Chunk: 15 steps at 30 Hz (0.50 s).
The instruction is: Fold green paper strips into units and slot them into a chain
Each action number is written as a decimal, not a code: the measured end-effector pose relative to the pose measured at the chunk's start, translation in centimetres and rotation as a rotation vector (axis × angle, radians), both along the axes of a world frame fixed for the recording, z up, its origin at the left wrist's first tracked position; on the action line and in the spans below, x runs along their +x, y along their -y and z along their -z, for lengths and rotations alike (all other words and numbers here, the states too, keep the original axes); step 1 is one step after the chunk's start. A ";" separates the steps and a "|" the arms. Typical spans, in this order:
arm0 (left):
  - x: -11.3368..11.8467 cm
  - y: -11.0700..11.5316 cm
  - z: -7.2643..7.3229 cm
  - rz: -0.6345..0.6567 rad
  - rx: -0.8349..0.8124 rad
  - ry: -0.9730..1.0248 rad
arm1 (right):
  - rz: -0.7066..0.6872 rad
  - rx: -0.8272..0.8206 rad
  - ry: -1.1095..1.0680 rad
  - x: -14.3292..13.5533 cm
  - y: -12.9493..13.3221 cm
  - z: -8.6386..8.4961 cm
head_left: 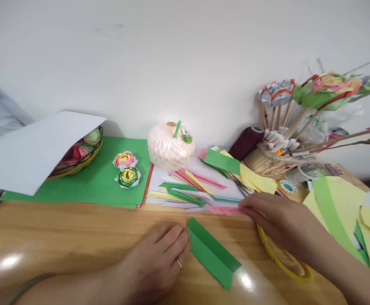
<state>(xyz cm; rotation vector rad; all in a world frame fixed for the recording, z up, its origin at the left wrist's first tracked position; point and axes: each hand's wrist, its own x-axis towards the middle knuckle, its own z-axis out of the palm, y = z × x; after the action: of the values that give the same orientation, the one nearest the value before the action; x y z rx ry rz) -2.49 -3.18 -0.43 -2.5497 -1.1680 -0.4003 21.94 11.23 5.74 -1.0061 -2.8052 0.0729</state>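
A green paper strip (212, 254), creased lengthwise with one side standing up, lies slantwise on the wooden table. My left hand (166, 256), a ring on one finger, is closed at the strip's left edge; the fingertips are partly hidden. Farther right, my right hand (278, 220) reaches over a yellow ring (304, 275), perhaps a roll of tape. Its fingers are pressed together at the right end of a folded pink paper strip (225, 210). Behind that is a pile of folded strips (181, 192) in green, yellow, pink and white.
Two small paper flowers (128, 176) rest on green sheets (92, 192), left of a wrapped coconut (171, 146). White paper (42, 144) covers part of a basket (98, 152). Paper flowers on sticks (327, 91), a dark thread spool (247, 142) and yellow paper (340, 199) stand right.
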 end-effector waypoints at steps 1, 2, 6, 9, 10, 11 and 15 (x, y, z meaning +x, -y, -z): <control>0.0 0.0 0.0 0.001 0.013 0.007 | 0.043 0.027 -0.040 -0.7 -0.5 -0.4; -0.1 0.1 0.1 0.003 0.022 0.015 | 0.094 0.079 -0.093 -1.5 -0.8 -0.8; -0.3 0.0 0.1 0.002 0.014 0.013 | 0.050 0.328 -0.196 -4.8 -0.2 -1.4; -0.4 -0.1 0.1 0.028 0.013 0.009 | 0.015 0.140 -0.160 -6.2 2.2 -0.7; -0.5 -0.2 0.1 0.046 0.010 0.004 | 0.012 0.033 -0.093 -6.3 3.0 -0.3; -0.6 -0.3 0.1 0.063 0.007 -0.001 | 0.027 -0.054 -0.053 -6.4 3.7 0.1; -0.8 -0.6 0.0 0.082 -0.029 -0.029 | 0.084 -0.313 -0.050 -6.2 5.0 1.6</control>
<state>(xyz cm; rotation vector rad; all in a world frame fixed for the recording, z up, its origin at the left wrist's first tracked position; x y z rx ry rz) -3.33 -2.63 -0.38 -2.6259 -1.0687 -0.3670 15.76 6.20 4.18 -1.1663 -2.7561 0.5327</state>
